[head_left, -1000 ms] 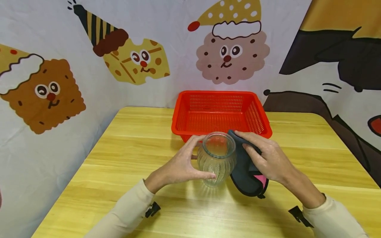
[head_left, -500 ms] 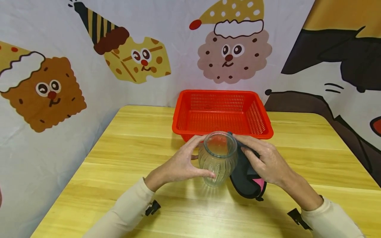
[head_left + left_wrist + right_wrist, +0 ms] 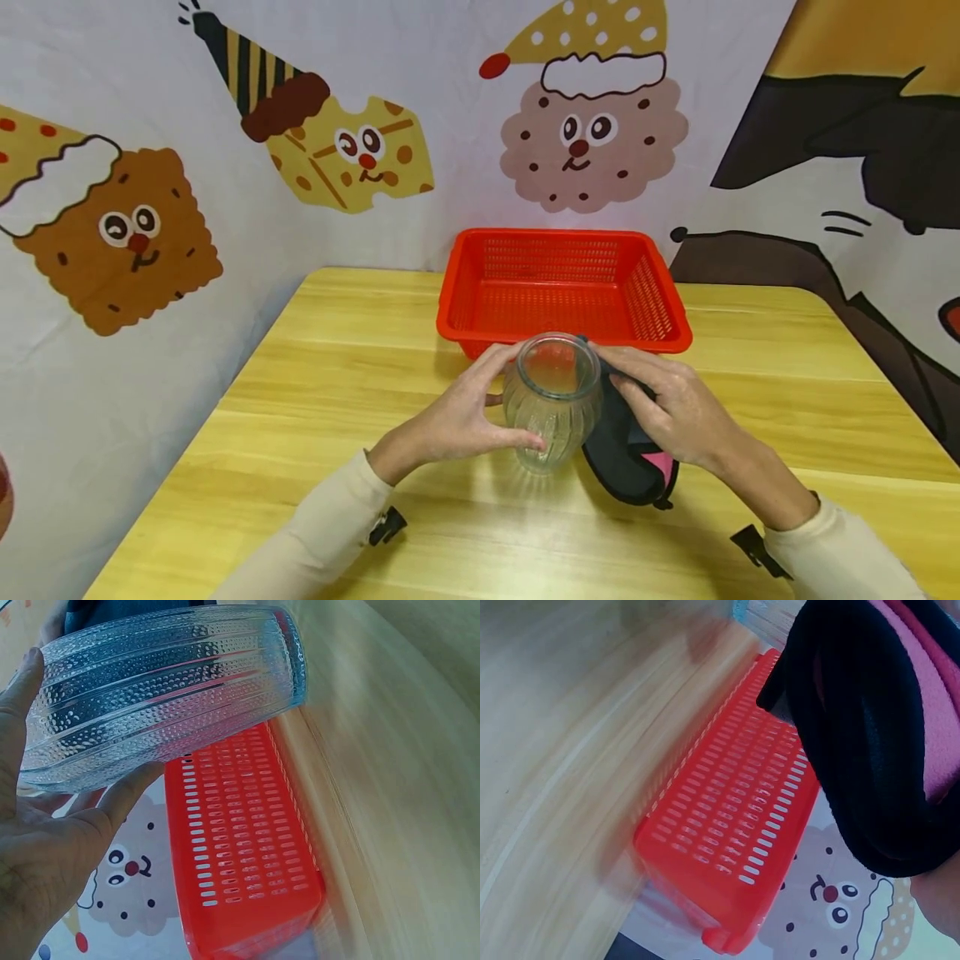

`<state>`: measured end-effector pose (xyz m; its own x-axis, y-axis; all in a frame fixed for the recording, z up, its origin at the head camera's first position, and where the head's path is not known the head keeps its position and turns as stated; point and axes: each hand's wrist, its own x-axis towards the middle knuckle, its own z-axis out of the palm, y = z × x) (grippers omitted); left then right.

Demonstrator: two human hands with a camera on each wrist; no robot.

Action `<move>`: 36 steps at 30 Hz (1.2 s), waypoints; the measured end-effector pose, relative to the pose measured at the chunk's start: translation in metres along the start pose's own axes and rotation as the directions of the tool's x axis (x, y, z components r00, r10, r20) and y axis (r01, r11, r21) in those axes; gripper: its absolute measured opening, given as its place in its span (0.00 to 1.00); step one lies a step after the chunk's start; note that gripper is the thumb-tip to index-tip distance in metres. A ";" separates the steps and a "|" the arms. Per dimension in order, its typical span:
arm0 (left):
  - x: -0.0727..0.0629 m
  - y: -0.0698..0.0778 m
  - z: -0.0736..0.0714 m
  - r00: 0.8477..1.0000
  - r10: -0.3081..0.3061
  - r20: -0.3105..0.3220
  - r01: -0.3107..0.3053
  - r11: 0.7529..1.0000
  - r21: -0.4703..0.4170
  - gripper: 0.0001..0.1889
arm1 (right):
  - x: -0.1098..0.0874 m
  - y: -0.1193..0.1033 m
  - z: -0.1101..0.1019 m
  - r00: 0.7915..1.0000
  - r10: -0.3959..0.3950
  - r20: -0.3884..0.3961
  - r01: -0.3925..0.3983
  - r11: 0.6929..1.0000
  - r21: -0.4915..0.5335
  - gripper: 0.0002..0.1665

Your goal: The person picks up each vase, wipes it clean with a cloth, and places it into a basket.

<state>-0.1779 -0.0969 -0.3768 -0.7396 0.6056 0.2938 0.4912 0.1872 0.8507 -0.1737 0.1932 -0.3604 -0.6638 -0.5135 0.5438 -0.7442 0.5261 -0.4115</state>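
My left hand point(image 3: 468, 417) grips a clear ribbed glass jar point(image 3: 553, 417) from its left side, thumb in front and fingers behind. The jar tilts slightly, with its round mouth upward. My right hand point(image 3: 675, 404) holds a dark grey padded cloth piece point(image 3: 618, 454) with black edging and a pink lining, against or just beside the jar's right side. What kind of cloth article it is, I cannot tell. In the left wrist view the jar's bumpy glass point(image 3: 165, 697) fills the top. The cloth point(image 3: 870, 750) hides most of my right hand in the right wrist view.
Behind the hands a red plastic basket point(image 3: 555, 308) with slotted walls stands on the wooden table point(image 3: 337, 358). A printed cloth with cartoon biscuits and cheese point(image 3: 465, 100) hangs as the backdrop. A black buckle point(image 3: 387, 527) dangles by the left sleeve, another black buckle point(image 3: 759, 550) by the right.
The right hand and the cloth have shifted slightly downward along the jar's side since a second ago. The left hand keeps the jar in nearly the same place.
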 end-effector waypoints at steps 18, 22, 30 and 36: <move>0.000 -0.001 0.000 1.000 0.010 0.004 -0.010 1.000 -0.017 0.54 | -0.003 0.005 0.003 0.997 0.058 0.043 -0.058 0.998 0.012 0.31; 0.000 -0.002 0.000 1.000 0.011 0.007 -0.011 1.000 -0.021 0.54 | -0.004 0.004 0.003 0.995 0.078 0.055 -0.079 0.997 0.007 0.30; 0.001 -0.004 0.000 1.000 0.017 0.004 -0.017 1.000 -0.023 0.54 | -0.005 0.005 0.003 0.994 0.091 0.058 -0.091 0.996 -0.001 0.30; 0.000 -0.004 0.000 1.000 0.025 0.008 -0.025 1.000 -0.011 0.54 | -0.006 0.005 0.004 0.994 0.091 0.058 -0.091 0.996 0.006 0.29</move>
<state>-0.1802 -0.0971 -0.3802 -0.7234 0.6160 0.3119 0.5047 0.1635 0.8477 -0.1738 0.1963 -0.3688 -0.7318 -0.5022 0.4607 -0.6809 0.5668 -0.4638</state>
